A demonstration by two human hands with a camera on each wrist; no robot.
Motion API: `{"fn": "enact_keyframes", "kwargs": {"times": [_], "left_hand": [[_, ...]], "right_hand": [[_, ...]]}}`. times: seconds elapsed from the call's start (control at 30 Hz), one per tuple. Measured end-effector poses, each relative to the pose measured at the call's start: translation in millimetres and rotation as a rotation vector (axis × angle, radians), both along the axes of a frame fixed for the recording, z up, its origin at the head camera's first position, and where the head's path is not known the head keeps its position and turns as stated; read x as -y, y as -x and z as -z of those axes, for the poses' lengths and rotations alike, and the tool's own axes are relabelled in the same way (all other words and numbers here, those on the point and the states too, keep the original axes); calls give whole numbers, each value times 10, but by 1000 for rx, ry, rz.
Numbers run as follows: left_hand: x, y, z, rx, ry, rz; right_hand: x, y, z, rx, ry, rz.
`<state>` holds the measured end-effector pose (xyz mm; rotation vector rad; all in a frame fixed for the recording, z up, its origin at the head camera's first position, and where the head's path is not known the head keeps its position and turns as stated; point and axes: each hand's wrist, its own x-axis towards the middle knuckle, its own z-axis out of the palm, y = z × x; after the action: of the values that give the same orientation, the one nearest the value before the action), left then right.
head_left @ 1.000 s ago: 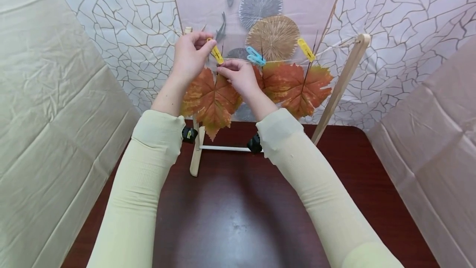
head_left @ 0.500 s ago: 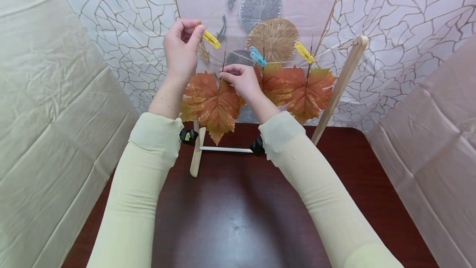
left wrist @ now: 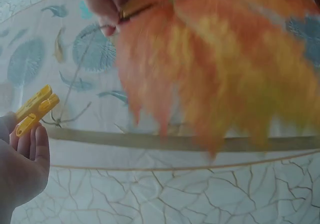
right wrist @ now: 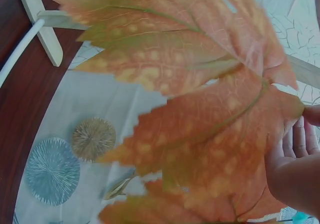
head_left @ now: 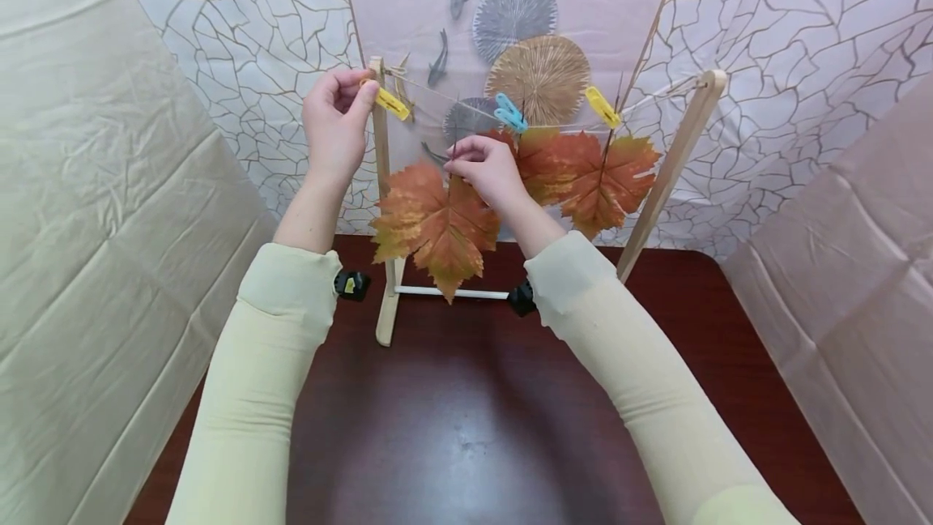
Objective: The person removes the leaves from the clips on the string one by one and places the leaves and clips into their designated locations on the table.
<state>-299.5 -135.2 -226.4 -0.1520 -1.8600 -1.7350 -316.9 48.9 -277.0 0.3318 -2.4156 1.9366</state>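
Note:
My left hand (head_left: 337, 124) pinches a yellow clothespin (head_left: 391, 103) near the top of the left wooden post. In the left wrist view the same yellow clothespin (left wrist: 37, 110) points away from the fingers. With thumb and fingertips my right hand (head_left: 490, 171) holds an orange-red maple leaf (head_left: 440, 221) by its stem, so it hangs below the string (head_left: 435, 93). Close up in the right wrist view, the leaf (right wrist: 215, 109) hides part of the frame behind it. To the right, a blue clothespin (head_left: 511, 113) and another yellow clothespin (head_left: 602, 108) clip more leaves (head_left: 605, 181) to the string.
A wooden stand holds the string between its left post (head_left: 382, 160) and right post (head_left: 674, 168), with a white rod (head_left: 452, 292) low between them. It stands on a dark red table (head_left: 452, 411). Patterned cloth (head_left: 787, 87) hangs behind, and beige panels (head_left: 124, 241) flank both sides.
The left hand has drawn the yellow clothespin away from the leaf stem, left to the post. The right hand has lowered the leaf slightly and shifted it right, off the string.

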Motion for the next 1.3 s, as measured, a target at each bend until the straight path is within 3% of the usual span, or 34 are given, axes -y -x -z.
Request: {"fn": "enact_keyframes", "kwargs": {"times": [0.3,0.47,0.7,0.87,1.1,1.3], "left_hand": [[152,-96,186,53,10,15],[262,-117,333,92,-22,40],[411,-143,555,164,-34,29],[501,-180,702,194,10,21],[625,-242,920,245,36,77],[727,-296,1139,284,140,57]], "right_hand": [[-176,-118,49,42,117,-35],[-310,-176,101,16,54,-25],[-546,-245,182,-16,-4,-33],[-724,-297,239,-16,-59,-49],[-977,-377,328,26,-154,11],[-1229,-474,439,49,-151,-8]]}}
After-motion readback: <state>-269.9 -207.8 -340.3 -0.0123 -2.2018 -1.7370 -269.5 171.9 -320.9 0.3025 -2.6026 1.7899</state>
